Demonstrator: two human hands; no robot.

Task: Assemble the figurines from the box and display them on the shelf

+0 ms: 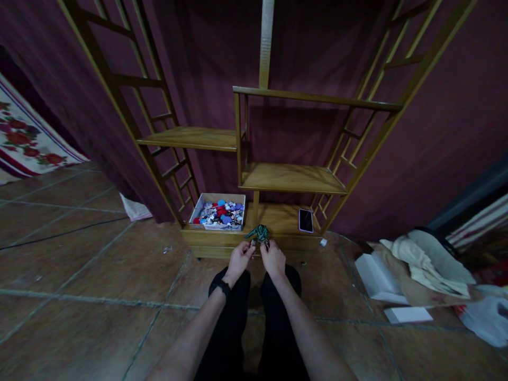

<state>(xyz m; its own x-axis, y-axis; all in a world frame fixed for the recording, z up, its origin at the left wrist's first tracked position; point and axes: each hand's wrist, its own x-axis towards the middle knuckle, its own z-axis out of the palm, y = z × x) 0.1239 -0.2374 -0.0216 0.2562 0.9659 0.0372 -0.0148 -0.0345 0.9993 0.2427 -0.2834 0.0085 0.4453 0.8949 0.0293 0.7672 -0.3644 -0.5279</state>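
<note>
Both hands meet in front of the low wooden base of a shelf, around a small dark green object (261, 232) with a patterned surface, whose kind I cannot make out. My left hand (240, 257), with a dark watch on its wrist, pinches the left lower part of it. At its right lower side, the fingers of my right hand (273, 258) are closed on it too. Just beyond and to the left, an open white box (197, 208) holds many small red, blue, white and purple pieces. The fingertips are partly hidden by the object.
The wooden shelf unit (293, 177) rises ahead against a dark red curtain. A phone (305, 220) lies on its lowest board at the right. White boxes (379, 278), cloth (420, 264) and a plastic bag (488, 317) lie on the floor at right. A dark cable (63, 233) crosses the left floor.
</note>
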